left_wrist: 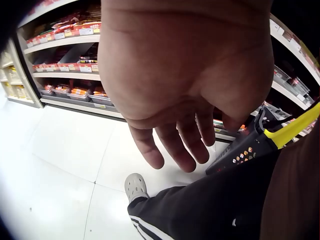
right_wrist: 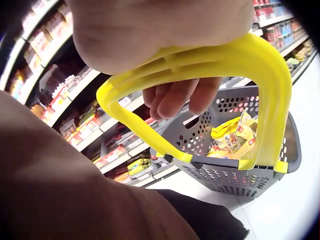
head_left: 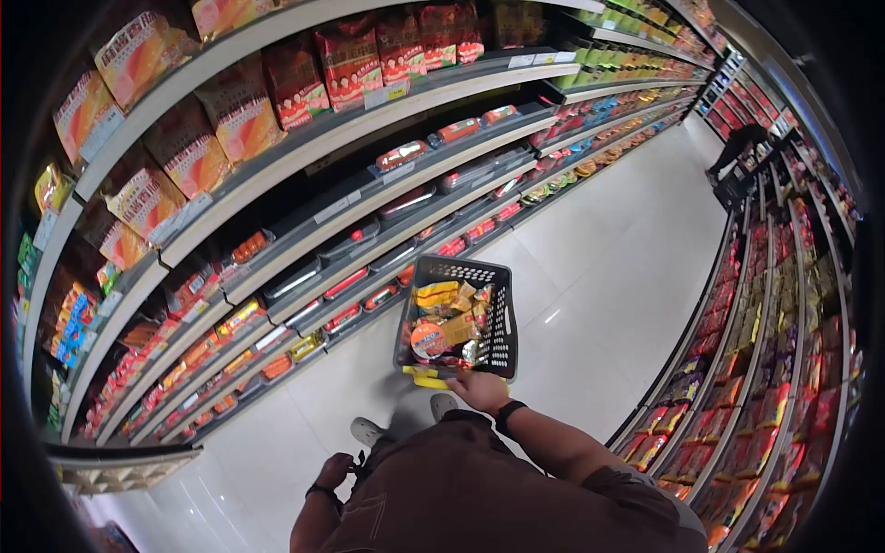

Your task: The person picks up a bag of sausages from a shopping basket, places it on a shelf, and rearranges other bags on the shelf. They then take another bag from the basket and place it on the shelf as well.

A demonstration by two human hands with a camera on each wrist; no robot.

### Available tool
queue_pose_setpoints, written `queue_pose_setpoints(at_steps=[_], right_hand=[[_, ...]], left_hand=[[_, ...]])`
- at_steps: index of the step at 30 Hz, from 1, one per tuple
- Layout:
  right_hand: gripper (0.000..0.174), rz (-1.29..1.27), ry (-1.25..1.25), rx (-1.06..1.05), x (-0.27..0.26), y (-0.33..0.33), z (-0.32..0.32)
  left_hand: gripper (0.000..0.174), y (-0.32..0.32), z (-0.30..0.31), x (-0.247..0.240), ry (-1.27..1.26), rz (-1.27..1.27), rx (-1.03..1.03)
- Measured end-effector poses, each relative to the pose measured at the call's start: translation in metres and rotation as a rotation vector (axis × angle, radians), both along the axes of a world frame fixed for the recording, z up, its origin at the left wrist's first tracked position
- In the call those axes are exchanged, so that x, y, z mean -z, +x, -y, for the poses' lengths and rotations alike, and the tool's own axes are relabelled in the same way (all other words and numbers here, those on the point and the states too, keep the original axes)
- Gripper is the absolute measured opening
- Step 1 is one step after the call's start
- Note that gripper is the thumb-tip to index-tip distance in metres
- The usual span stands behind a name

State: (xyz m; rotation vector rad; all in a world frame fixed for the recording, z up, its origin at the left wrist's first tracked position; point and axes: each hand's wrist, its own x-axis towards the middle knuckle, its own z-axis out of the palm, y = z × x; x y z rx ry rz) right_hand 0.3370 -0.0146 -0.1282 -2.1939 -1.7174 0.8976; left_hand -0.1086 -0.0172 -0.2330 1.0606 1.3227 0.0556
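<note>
My right hand [head_left: 481,391] grips the yellow handle [right_wrist: 272,75] of a dark grey shopping basket [head_left: 501,324], its fingers [right_wrist: 175,97] curled over the bar. In the basket lie yellow snack packets [head_left: 436,293], a round orange-lidded tub [head_left: 428,339] and several other wrapped goods. My left hand [left_wrist: 185,65] hangs at my side with loosely bent fingers and nothing in it. Floor and a shoe [left_wrist: 135,186] show below it in the left wrist view.
Shelves of red bags [head_left: 348,61] and packed sausages [head_left: 402,155] line the left side. Another shelf with bright packets [head_left: 751,396] curves along the right. A person in dark clothes [head_left: 737,147] bends down at the far end of the white tiled aisle [head_left: 599,258].
</note>
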Motion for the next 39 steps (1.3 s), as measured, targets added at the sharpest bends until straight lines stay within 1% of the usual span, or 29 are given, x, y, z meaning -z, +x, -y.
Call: queue_pose_setpoints(at_steps=[1,2,4,5,7,11,12,15,16,17,18,20,21,22,23,25,28,30,32,34,36,37,38,39], right_hand=[[0.050,-0.010,0.008,-0.032,0.003,0.006,-0.002],[0.053,-0.034,0.010,-0.072,0.005,0.013,-0.004],[0.057,-0.024,-0.063,-0.118,-0.002,0.019,-0.011],[0.060,-0.112,-0.120,-0.115,-0.005,0.023,-0.013],[0.061,-0.138,-0.152,-0.162,-0.009,0.027,-0.016],[0.066,-0.166,-0.182,-0.233,-0.001,0.029,-0.020],[0.067,-0.158,-0.166,-0.246,0.001,0.029,-0.018],[0.064,-0.132,-0.120,-0.287,0.011,0.029,-0.015],[0.063,-0.125,-0.106,-0.318,0.014,0.029,-0.014],[0.059,-0.114,-0.128,-0.302,0.011,0.027,-0.014],[0.059,-0.115,-0.129,-0.296,0.013,0.026,-0.014],[0.053,-0.098,-0.102,-0.316,0.018,0.023,-0.011],[0.048,-0.093,-0.094,-0.283,0.018,0.019,-0.008],[0.048,-0.097,-0.098,-0.279,0.018,0.016,-0.005],[0.047,-0.068,-0.100,-0.259,0.016,0.013,-0.002],[0.043,-0.028,-0.098,-0.223,0.018,0.005,0.003],[0.043,0.025,-0.023,-0.241,0.033,-0.010,0.023],[0.042,0.035,-0.037,-0.240,0.030,-0.026,0.041],[0.041,0.022,-0.100,-0.200,0.036,-0.048,0.064],[0.040,0.002,-0.092,-0.180,0.043,-0.065,0.087],[0.039,0.012,-0.117,-0.193,0.051,-0.078,0.107],[0.039,0.013,-0.121,-0.188,0.055,-0.082,0.115],[0.038,0.013,-0.104,-0.192,0.058,-0.085,0.120],[0.038,0.016,-0.085,-0.196,0.057,-0.088,0.124]], left_hand=[[0.027,-0.004,0.011,0.023,0.014,0.046,-0.037],[0.030,0.018,0.011,-0.012,-0.005,-0.080,-0.037],[0.035,0.024,0.027,-0.006,0.024,-0.074,-0.112],[0.038,0.025,0.033,-0.007,0.000,-0.093,-0.105],[0.038,0.035,0.048,-0.022,-0.008,-0.130,-0.175],[0.039,0.034,0.082,-0.029,-0.021,-0.190,-0.282],[0.039,0.028,0.093,-0.026,-0.025,-0.190,-0.281],[0.039,0.021,0.116,-0.024,-0.158,-0.293,-0.267],[0.039,0.021,0.119,-0.024,-0.156,-0.290,-0.264],[0.038,0.017,0.126,-0.020,-0.171,-0.281,-0.270],[0.038,0.011,0.134,-0.016,-0.187,-0.273,-0.274],[0.038,0.000,0.137,-0.010,-0.080,-0.303,-0.205],[0.038,-0.007,0.137,-0.004,-0.032,-0.241,-0.213],[0.039,-0.014,0.137,-0.002,0.016,-0.178,-0.221],[0.040,-0.012,0.135,-0.010,-0.011,-0.157,-0.271],[0.039,-0.009,0.130,-0.038,0.029,-0.195,-0.241],[0.038,-0.027,0.139,-0.053,0.058,-0.212,-0.247],[0.038,-0.046,0.157,-0.049,0.071,-0.204,-0.259],[0.037,-0.071,0.183,-0.044,0.007,-0.227,-0.256],[0.039,-0.104,0.218,-0.028,-0.025,-0.198,-0.277],[0.039,-0.118,0.240,-0.038,-0.057,-0.285,-0.182],[0.040,-0.123,0.246,-0.047,-0.030,-0.356,-0.050],[0.040,-0.129,0.251,-0.047,-0.138,-0.368,-0.053],[0.039,-0.141,0.263,-0.043,-0.119,-0.360,-0.025]])
